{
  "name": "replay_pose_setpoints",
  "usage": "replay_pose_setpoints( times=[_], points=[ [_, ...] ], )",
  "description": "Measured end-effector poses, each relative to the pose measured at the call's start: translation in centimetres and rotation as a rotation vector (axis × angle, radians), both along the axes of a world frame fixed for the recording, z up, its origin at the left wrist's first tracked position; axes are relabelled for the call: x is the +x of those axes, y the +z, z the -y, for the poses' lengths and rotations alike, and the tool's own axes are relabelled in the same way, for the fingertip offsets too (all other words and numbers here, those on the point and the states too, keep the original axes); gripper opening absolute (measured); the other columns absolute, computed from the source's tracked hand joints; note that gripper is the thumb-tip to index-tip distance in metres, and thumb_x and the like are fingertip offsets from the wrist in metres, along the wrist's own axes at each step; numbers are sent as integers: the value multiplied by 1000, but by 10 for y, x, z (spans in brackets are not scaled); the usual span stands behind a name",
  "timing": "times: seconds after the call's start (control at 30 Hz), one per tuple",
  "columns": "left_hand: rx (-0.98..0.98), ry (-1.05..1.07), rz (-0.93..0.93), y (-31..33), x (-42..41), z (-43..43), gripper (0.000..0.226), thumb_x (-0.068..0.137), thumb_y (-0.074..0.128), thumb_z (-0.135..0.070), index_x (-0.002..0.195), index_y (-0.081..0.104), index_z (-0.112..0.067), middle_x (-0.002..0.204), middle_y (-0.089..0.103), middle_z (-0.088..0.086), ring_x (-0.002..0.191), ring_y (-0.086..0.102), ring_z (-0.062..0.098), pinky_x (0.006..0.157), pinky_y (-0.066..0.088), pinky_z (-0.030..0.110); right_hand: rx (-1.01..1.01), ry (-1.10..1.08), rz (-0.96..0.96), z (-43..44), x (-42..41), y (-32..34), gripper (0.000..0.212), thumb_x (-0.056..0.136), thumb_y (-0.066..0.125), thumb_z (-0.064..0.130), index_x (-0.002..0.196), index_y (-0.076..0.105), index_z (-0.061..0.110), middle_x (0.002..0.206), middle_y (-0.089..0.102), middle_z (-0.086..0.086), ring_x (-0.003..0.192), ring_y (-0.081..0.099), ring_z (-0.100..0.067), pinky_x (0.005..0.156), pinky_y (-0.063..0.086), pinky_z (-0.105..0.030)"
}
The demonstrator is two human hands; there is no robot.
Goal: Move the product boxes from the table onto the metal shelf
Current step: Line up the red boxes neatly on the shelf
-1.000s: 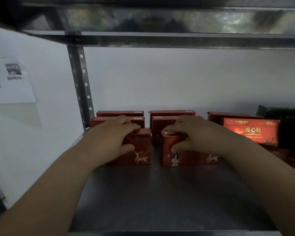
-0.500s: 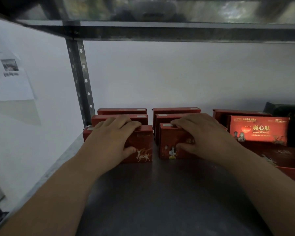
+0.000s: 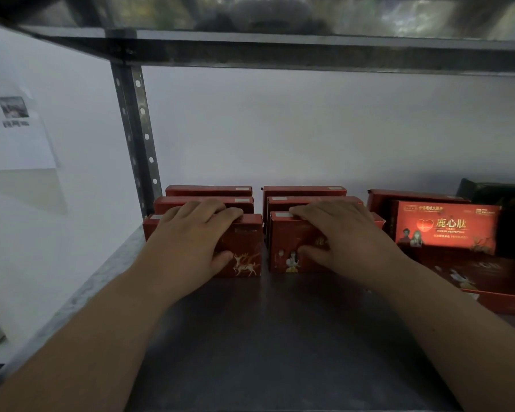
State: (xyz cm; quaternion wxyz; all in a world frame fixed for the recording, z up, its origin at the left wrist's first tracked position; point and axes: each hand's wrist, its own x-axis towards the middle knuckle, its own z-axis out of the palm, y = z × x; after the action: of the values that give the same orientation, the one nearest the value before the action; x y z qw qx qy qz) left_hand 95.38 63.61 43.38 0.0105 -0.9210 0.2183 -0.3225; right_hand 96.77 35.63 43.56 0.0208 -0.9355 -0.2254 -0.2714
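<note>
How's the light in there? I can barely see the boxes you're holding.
Head view: dim under the upper shelf, shelf floor nearly black; left front box under the left hand and right front box under the right hand show dull red; the lit box at right is readable; the paper on the wall is blurred.

1. Near left box [image 3: 247,248] and near right box [image 3: 283,245] stand side by side on metal shelf [image 3: 265,337].
2. Two further boxes [image 3: 208,191] behind each.
3. Upright box [image 3: 446,227] to their right; post [image 3: 137,138] far left.
</note>
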Motion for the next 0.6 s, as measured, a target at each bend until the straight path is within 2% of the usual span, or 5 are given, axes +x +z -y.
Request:
replay_pose_setpoints(
  times=[0.2,0.6],
  points=[
    [-7,24,-15,1,-1,0,72,75,74,-46,140,48,-26,134,54,1,120,54,26,100,44,49,24,11,-17,0,-3,3,71,83,73,47,146,47,31,143,55,2,133,48,-25,114,28,-46],
    [-6,52,-14,1,0,-3,73,74,76,-45,139,50,-26,136,55,3,121,54,29,100,44,52,18,24,-6,4,-3,0,70,82,73,48,146,47,31,142,56,2,132,50,-24,114,30,-46]
  ],
)
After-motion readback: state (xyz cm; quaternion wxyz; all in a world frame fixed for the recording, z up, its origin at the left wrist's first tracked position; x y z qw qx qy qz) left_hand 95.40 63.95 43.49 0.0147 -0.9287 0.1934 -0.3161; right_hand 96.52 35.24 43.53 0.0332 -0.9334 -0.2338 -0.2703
